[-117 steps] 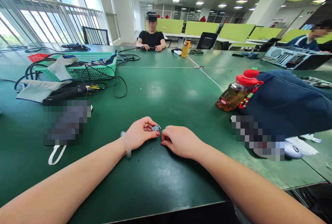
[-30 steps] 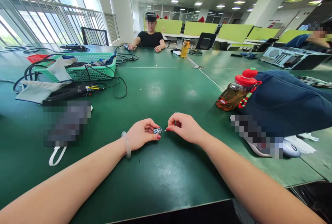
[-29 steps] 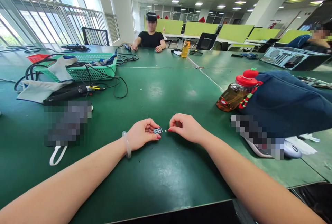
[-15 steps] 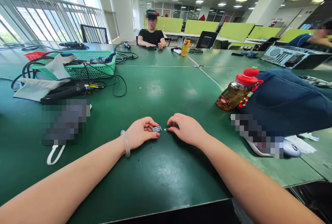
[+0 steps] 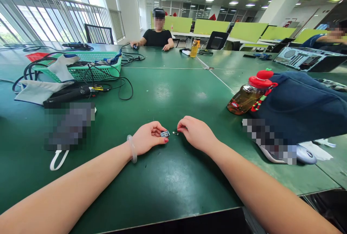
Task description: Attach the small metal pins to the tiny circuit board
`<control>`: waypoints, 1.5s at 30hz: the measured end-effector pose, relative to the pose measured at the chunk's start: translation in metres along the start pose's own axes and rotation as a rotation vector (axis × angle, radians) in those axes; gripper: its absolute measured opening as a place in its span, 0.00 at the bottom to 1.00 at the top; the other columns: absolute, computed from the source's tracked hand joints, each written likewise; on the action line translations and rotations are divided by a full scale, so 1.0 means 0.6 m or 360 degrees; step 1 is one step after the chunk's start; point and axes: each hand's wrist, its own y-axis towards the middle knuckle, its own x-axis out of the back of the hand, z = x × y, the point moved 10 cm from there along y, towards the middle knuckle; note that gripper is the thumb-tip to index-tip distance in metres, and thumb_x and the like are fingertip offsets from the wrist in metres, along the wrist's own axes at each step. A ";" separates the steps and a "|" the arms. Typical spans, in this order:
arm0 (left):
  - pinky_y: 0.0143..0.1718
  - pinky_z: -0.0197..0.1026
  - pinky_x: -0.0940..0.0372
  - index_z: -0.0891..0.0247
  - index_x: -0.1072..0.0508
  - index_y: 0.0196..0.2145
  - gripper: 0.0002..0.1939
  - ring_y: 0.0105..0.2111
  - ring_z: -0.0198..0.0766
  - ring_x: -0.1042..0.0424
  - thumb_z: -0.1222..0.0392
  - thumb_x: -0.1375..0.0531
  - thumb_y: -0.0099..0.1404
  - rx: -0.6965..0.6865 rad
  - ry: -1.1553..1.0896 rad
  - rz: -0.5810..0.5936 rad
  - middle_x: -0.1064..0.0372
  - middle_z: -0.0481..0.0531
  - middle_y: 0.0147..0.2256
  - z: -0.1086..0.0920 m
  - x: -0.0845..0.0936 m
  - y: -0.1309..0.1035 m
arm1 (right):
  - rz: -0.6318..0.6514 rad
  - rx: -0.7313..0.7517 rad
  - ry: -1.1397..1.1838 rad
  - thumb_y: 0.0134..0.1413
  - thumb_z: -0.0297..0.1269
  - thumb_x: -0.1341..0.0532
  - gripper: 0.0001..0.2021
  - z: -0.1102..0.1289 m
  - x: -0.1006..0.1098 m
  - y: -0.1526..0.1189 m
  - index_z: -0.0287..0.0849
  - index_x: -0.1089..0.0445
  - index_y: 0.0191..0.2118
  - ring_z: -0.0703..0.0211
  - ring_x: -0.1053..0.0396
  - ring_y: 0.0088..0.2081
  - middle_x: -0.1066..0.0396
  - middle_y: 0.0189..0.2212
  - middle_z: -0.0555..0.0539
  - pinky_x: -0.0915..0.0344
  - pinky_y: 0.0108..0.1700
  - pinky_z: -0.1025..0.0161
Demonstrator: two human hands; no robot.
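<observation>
Far left on the green table [image 5: 162, 100], 1 pixelated dark item [image 5: 70, 127] with a white strap [image 5: 64, 159]; behind it, a green basket [image 5: 111, 72] with pale cloth [image 5: 63, 69] over its rim. Toward the middle, the left hand [image 5: 148, 138], pinching a small patterned board [image 5: 165, 134] between thumb and fingers. Then, in the gap right of the board, a tiny pale-and-dark strip [image 5: 175, 133], just beside the curled fingertips of the right hand [image 5: 196, 133]; gripped or merely near, cannot tell. Farther right, 1 red-lidded bottle [image 5: 249, 91], tilted beside a navy bag [image 5: 303, 107], then a grey mouse [image 5: 306, 154]
</observation>
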 end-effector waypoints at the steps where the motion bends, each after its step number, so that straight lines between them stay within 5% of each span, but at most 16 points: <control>1: 0.36 0.41 0.34 0.66 0.33 0.30 0.15 0.28 0.32 0.31 0.65 0.34 0.44 0.0004 -0.0001 0.0001 0.30 0.48 0.28 0.001 0.000 0.000 | 0.0022 0.0008 -0.0001 0.55 0.35 0.44 0.05 0.003 -0.003 -0.001 0.44 0.32 0.32 0.64 0.35 0.33 0.33 0.33 0.50 0.45 0.31 0.67; 8: 0.37 0.41 0.34 0.66 0.33 0.30 0.15 0.29 0.32 0.31 0.66 0.33 0.44 0.0014 -0.0006 0.0008 0.30 0.48 0.28 0.002 -0.001 0.000 | 0.0129 0.0029 -0.0177 0.56 0.33 0.46 0.06 0.009 -0.032 0.000 0.43 0.33 0.31 0.63 0.35 0.29 0.33 0.31 0.49 0.46 0.28 0.66; 13: 0.36 0.41 0.34 0.66 0.33 0.30 0.15 0.28 0.32 0.31 0.67 0.34 0.44 0.0019 -0.0006 0.0006 0.31 0.47 0.27 0.002 -0.002 0.000 | -0.0044 -0.0028 -0.0156 0.57 0.34 0.47 0.07 0.006 -0.002 -0.002 0.43 0.33 0.31 0.64 0.36 0.30 0.34 0.32 0.50 0.46 0.29 0.66; 17: 0.36 0.40 0.35 0.66 0.34 0.30 0.14 0.28 0.31 0.31 0.67 0.35 0.45 0.0021 -0.0024 0.0027 0.31 0.47 0.27 0.001 -0.006 0.000 | -0.0206 0.0054 -0.0007 0.58 0.35 0.48 0.08 0.038 0.022 -0.013 0.43 0.33 0.33 0.65 0.36 0.32 0.34 0.33 0.50 0.45 0.31 0.67; 24: 0.35 0.39 0.35 0.66 0.35 0.29 0.14 0.27 0.30 0.31 0.69 0.35 0.45 0.0034 -0.0042 0.0060 0.31 0.45 0.26 -0.001 -0.010 -0.001 | -0.0202 0.0245 -0.0064 0.58 0.34 0.48 0.07 0.086 0.005 -0.019 0.43 0.33 0.34 0.66 0.36 0.29 0.33 0.33 0.51 0.48 0.27 0.67; 37: 0.37 0.40 0.34 0.66 0.34 0.32 0.13 0.28 0.31 0.30 0.68 0.36 0.47 0.0021 -0.0074 0.0025 0.30 0.46 0.26 0.005 -0.002 0.001 | -0.0219 0.0192 0.0087 0.59 0.33 0.50 0.09 0.068 0.014 -0.019 0.44 0.33 0.38 0.65 0.34 0.34 0.32 0.36 0.50 0.43 0.32 0.68; 45: 0.43 0.41 0.35 0.68 0.30 0.38 0.16 0.33 0.33 0.29 0.68 0.36 0.49 0.0038 -0.0200 -0.0006 0.27 0.51 0.32 0.005 0.004 0.004 | -0.0175 0.0171 0.0066 0.56 0.43 0.46 0.10 0.063 0.002 -0.020 0.44 0.33 0.39 0.64 0.34 0.32 0.33 0.35 0.50 0.42 0.32 0.67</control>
